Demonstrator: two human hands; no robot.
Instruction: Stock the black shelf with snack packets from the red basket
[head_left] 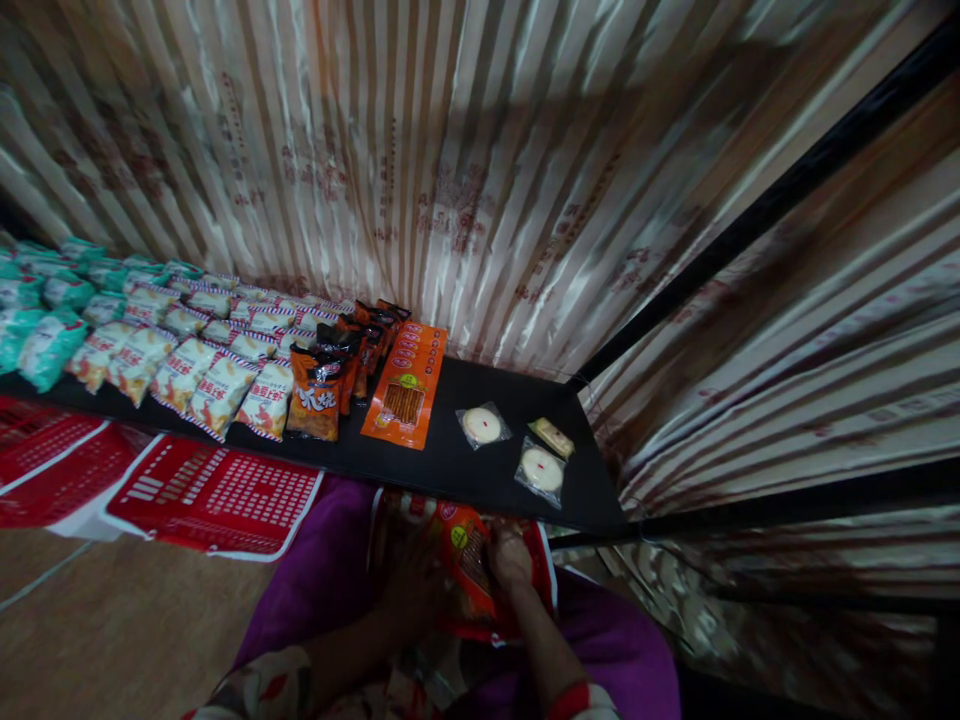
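Note:
Between my knees, below the shelf edge, stands a red basket [541, 560] with a white rim, holding packets. On top in it lies an orange snack packet [472, 560] with a picture of brown sticks. My right hand [511, 557] is closed at the packet's right edge, fingers curled inward. My left hand [412, 578] reaches into the basket's left side beside the packet; its fingers are dark and blurred, so their grip is unclear. On the black shelf [450, 480] lies a similar flat orange packet [409, 390].
Two round wrapped cakes [482, 426] and a small yellowish packet [553, 437] lie on the shelf's right. Leftward stand rows of orange-black bags [315, 395], white bags [221, 390] and teal bags [51, 348]. Red baskets [217, 490] sit underneath. Black poles [750, 215] and striped sheeting [480, 180] border the shelf.

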